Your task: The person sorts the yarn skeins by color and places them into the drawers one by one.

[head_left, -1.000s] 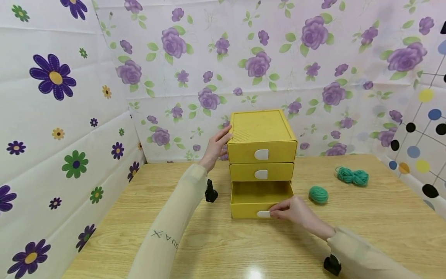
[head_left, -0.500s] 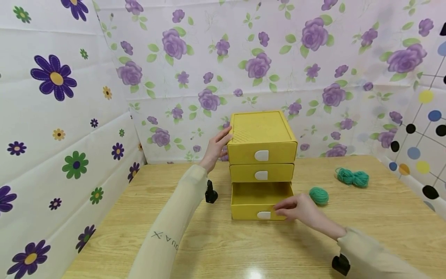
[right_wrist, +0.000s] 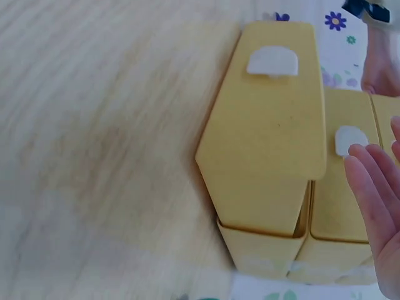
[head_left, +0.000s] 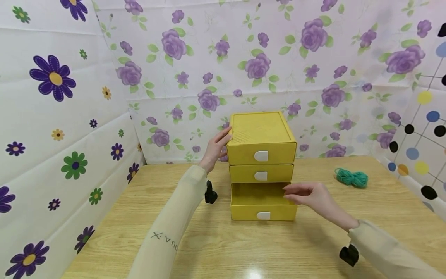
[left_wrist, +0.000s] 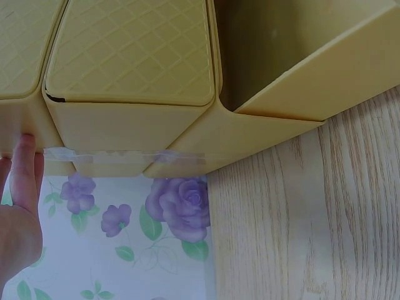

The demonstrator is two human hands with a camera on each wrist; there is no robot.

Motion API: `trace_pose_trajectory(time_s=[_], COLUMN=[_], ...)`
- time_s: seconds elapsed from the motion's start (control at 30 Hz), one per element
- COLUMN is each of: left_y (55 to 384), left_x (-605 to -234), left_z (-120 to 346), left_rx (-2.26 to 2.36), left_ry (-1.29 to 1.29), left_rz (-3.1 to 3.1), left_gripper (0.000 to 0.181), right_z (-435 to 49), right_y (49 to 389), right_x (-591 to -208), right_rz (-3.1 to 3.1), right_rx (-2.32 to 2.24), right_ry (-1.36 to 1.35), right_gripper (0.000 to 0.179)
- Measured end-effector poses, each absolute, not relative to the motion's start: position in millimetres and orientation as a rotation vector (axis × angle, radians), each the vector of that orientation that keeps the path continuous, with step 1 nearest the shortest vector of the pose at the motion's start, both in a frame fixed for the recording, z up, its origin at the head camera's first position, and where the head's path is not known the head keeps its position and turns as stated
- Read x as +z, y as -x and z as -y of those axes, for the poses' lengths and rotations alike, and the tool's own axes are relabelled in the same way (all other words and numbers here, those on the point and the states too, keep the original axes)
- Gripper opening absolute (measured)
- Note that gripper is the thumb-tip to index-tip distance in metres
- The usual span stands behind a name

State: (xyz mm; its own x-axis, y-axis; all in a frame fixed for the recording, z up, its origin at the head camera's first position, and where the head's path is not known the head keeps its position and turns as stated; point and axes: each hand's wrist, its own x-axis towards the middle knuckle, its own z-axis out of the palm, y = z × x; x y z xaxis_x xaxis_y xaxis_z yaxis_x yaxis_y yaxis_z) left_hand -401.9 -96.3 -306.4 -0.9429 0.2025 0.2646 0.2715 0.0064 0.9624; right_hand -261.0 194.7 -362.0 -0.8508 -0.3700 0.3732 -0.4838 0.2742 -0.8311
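A yellow three-drawer cabinet (head_left: 261, 128) stands on the wooden table, its bottom drawer (head_left: 282, 213) pulled out and the two upper ones pushed in. Nothing is visible inside that drawer. My left hand (head_left: 213, 150) rests against the cabinet's upper left side, fingers extended; the left wrist view shows fingers (left_wrist: 24, 172) touching the side wall. My right hand (head_left: 315, 199) hovers by the right edge of the pulled-out drawer, holding nothing, away from its white handle (head_left: 263, 216). In the right wrist view the fingers (right_wrist: 369, 194) are nearly straight.
A tied green yarn skein (head_left: 352, 177) lies on the table (head_left: 216, 244) to the right. A green yarn ball is hidden behind my right hand in the head view. Flowered cloth (head_left: 195, 77) hangs behind the table and on the left.
My right hand has let go of the bottom drawer's handle and moved right and up, now covering the yarn ball. The left hand and drawer have stayed put.
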Motion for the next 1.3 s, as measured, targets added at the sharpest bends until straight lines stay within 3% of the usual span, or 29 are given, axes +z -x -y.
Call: trace_pose_trajectory(time_s=[0.4, 0.73, 1.3], left_y=[402, 402, 402], left_x=[-306, -306, -307], left_z=[97, 97, 97], left_rx=[-2.104, -2.099, -2.094], left_ry=[0.521, 0.522, 0.517], left_rz=[2.196, 2.214, 2.218], left_gripper=[0.046, 0.047, 0.046], right_z=[-233, -256, -296], right_y=[296, 308, 323], right_x=[-374, -378, -394], right_rz=[2.359, 2.54, 2.788], right_rx=[1.412, 1.27, 1.095], right_ry=[-0.691, -0.575, -0.731], right_gripper=[0.016, 0.026, 0.046])
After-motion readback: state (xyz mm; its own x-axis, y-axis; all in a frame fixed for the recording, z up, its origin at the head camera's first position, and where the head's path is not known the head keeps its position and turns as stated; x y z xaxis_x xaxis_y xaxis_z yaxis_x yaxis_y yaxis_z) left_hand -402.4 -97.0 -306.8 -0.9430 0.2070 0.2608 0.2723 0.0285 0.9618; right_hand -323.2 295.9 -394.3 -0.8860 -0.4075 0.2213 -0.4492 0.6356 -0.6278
